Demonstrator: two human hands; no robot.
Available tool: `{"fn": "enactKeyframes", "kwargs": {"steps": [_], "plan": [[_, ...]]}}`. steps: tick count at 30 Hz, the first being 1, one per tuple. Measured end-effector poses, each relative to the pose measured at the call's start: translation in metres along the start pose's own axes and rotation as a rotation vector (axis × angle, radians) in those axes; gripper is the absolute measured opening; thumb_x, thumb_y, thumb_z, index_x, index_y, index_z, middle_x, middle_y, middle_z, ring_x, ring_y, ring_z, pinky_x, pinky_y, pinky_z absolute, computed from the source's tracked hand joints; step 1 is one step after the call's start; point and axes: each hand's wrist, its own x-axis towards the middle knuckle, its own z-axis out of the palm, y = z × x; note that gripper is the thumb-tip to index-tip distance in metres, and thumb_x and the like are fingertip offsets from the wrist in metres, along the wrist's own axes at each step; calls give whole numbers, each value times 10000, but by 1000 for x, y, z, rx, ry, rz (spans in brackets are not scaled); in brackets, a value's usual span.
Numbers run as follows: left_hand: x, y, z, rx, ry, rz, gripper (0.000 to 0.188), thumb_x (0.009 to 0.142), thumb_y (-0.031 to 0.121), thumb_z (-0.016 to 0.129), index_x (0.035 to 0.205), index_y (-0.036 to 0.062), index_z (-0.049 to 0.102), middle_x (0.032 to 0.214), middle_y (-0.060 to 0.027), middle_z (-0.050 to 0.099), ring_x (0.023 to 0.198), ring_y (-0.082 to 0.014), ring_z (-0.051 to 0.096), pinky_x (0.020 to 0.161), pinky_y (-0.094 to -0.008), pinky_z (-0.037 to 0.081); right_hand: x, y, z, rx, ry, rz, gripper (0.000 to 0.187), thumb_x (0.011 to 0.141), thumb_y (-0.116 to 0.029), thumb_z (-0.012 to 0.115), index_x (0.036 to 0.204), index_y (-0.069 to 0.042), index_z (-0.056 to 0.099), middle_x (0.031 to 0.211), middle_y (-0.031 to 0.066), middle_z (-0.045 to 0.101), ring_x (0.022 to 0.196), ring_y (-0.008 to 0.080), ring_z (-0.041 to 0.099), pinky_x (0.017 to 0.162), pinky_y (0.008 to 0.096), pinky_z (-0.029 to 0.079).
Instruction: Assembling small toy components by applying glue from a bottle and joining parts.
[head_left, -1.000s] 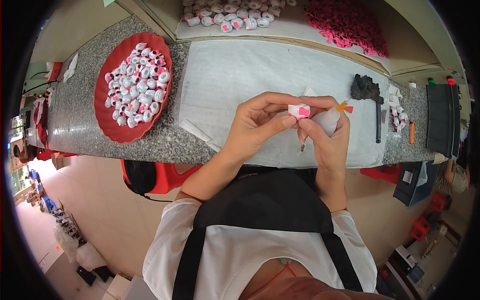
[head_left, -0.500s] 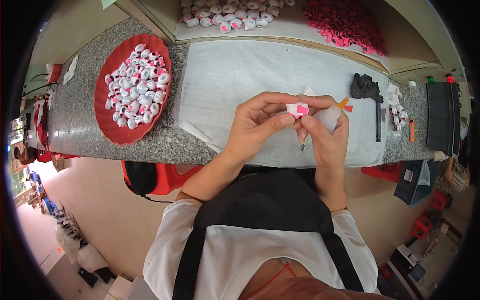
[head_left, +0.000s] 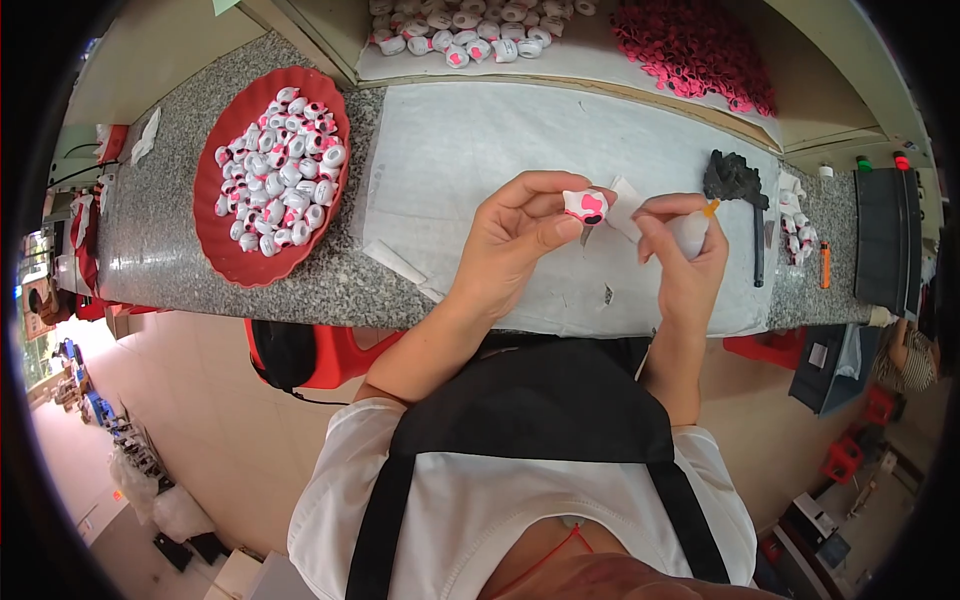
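Observation:
Between the thumb and fingers of my left hand [head_left: 505, 240] is a small white figurine piece [head_left: 584, 205] with pink patches and a dark spot. My right hand [head_left: 690, 275] is wrapped round a small translucent squeeze bottle [head_left: 691, 234] with an orange tip pointing up and away. The two hands are apart over the white sheet [head_left: 450, 140]. A folded white paper strip [head_left: 625, 205] lies between them, and a small dark scrap [head_left: 608, 294] is on the sheet below.
At left stands a red scalloped bowl [head_left: 213, 235] full of similar pieces. More white pieces [head_left: 465, 35] and a heap of pink bits [head_left: 690, 50] lie on the far shelf. A black crumpled clump [head_left: 733, 178], a dark rod [head_left: 758, 245] and an orange lighter-like stick [head_left: 825, 262] are at right.
My right hand has moved off the figurine piece to the right, with the squeeze bottle in its grip. My left hand keeps the piece, now turned so a dark spot shows.

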Motion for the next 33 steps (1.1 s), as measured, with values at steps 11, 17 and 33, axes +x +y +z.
{"fn": "enactKeyframes", "kwargs": {"steps": [11,17,33], "plan": [[-3,-1,-3,150,59,115,244,715,3,531,950,-7,465,971,-157,507,951,-211,473,848,-376,374,0,9,-10,-240,93,105,120,687,-23,556,799,20,541,662,43,520,487,56,411,454,177,321],[-8,49,-18,495,308,468,243,721,-43,504,961,-25,469,957,-112,523,857,-136,516,744,-223,396,3,18,-15,-177,145,20,103,686,-34,564,781,4,549,639,27,501,488,52,398,459,170,311],[133,28,-65,2103,-61,784,265,620,53,558,882,97,557,759,-72,530,747,-236,502,672,-329,391,3,36,-17,-192,98,-112,181,687,-6,548,862,-25,506,663,15,476,488,42,388,419,159,312]]}}
